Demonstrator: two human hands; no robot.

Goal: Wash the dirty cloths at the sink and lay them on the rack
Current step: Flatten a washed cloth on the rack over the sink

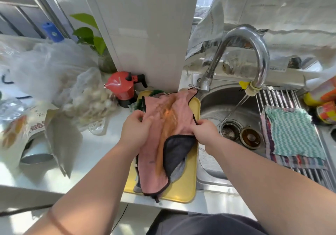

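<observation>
Curled fingers of the left hand are seen gripping the nine o'clock edge of a pink cloth, while the three o'clock edge is pinched by the right hand, whose fingers are folded over the black hem. Both forearms are stretched forward from six o'clock, with the wrists roughly level and the backs of the hands turned up. The pink cloth is held spread over a yellow tray; its far corner reaches toward twelve o'clock, close to the faucet base, and its near end is draped down onto the tray. It is a soft, fleecy rectangle bound in black trim, and a long orange-brown stain is carried down its middle. One corner is turned over below the right hand, so a dark grey underside is shown. Other cloths, grey and green, are piled beneath it on the tray, which is smooth plastic with rounded corners. At three o'clock from the tray a round steel sink is set, arched over by the curved chrome faucet. Across its three o'clock side a rack of steel rods is laid, and on it a teal zigzag cloth lies flat over a striped cloth. At ten o'clock from the tray a red faceted coffee pot stands beside crumpled clear plastic bags.
</observation>
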